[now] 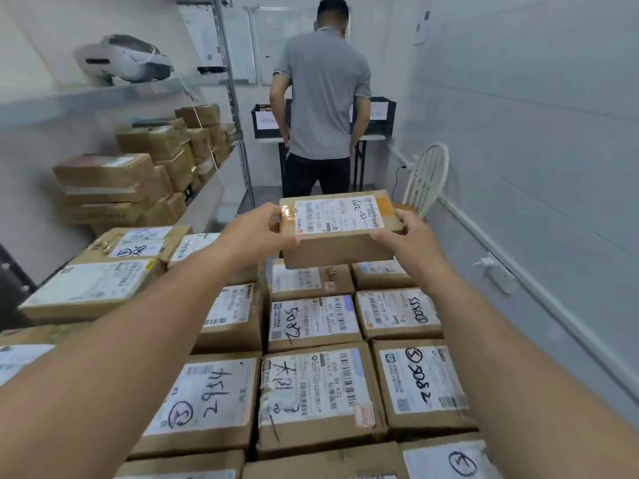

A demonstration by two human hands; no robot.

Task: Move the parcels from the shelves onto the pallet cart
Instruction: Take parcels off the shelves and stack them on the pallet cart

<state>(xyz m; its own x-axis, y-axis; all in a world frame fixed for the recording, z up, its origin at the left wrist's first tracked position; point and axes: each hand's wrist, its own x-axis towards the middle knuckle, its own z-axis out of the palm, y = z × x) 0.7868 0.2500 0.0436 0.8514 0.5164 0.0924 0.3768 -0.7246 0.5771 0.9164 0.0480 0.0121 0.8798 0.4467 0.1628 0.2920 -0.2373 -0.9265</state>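
Note:
A small brown cardboard parcel with a white shipping label on top hangs in the air above the far end of the stack. My left hand grips its left end and my right hand grips its right end. Below and in front of me, several labelled brown parcels lie packed side by side in rows; the cart under them is hidden. More brown parcels are piled on the lower shelf at the left.
A person in a grey shirt stands with their back to me in the aisle ahead, at a table with black crates. A metal shelf post is at left. A white fan leans on the right wall.

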